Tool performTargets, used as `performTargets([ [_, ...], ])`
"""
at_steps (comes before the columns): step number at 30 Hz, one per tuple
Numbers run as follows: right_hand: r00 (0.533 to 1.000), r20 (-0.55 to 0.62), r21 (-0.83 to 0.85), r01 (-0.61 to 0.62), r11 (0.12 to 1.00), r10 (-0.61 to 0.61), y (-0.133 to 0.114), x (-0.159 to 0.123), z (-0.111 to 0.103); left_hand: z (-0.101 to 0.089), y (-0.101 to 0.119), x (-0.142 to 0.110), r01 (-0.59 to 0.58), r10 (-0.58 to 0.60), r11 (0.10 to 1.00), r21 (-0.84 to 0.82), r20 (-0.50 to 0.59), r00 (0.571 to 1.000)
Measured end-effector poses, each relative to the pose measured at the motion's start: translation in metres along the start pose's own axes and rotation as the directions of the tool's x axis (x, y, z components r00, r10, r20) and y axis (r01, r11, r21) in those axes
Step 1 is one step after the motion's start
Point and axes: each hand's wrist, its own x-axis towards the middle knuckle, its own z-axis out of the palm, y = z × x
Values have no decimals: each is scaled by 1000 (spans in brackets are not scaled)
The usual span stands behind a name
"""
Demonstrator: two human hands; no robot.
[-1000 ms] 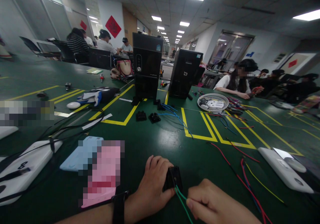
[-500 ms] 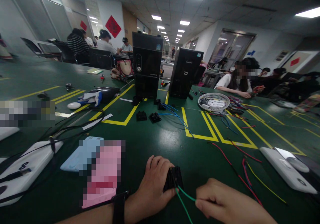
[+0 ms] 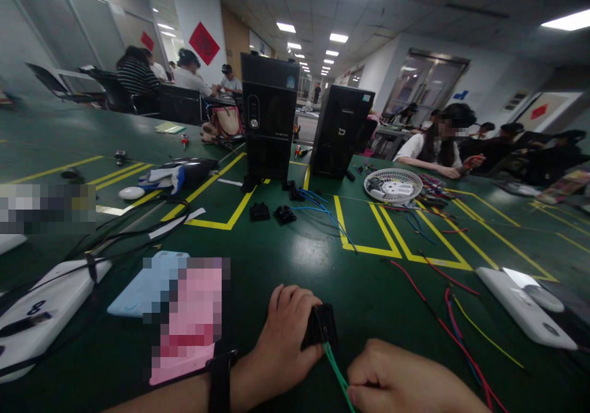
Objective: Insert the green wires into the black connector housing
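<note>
From the head view, the left hand [image 3: 288,333] lies low in the middle over a black block [image 3: 329,324] on the green desk [image 3: 249,259]. Its grip is clamped on the block, with the thumb at the near edge and the fingers over the left side; a black band [image 3: 220,382] circles the wrist. Green wires [image 3: 338,370] run from the block down toward the right hand [image 3: 391,373]. That hand is curled, its grip pinched together on green wire just beside the block; whether it takes in both strands I cannot tell.

Left of the left hand lie a pink case [image 3: 198,305] and a blue case [image 3: 133,293], partly blurred out, then a white case [image 3: 59,321] marked 8. To the right of the right hand are red wires [image 3: 417,293], a yellow wire [image 3: 488,333] and a white device [image 3: 511,302]. Farther up the desk, blue wires [image 3: 329,216] trail near small black parts [image 3: 284,214], in front of two black towers [image 3: 270,112]. A white basket [image 3: 415,182] stands to their right, near a seated co-worker [image 3: 410,149].
</note>
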Motion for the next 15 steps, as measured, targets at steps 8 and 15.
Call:
performTargets([
  [8, 985, -130, 339, -63, 939, 113, 6, -4, -1, 4, -2, -1, 5, -5, 1000, 18, -1, 1000],
  [15, 999, -18, 161, -26, 987, 30, 0, -1, 1, 2, -1, -2, -1, 1, 1000, -2, 4, 1000],
])
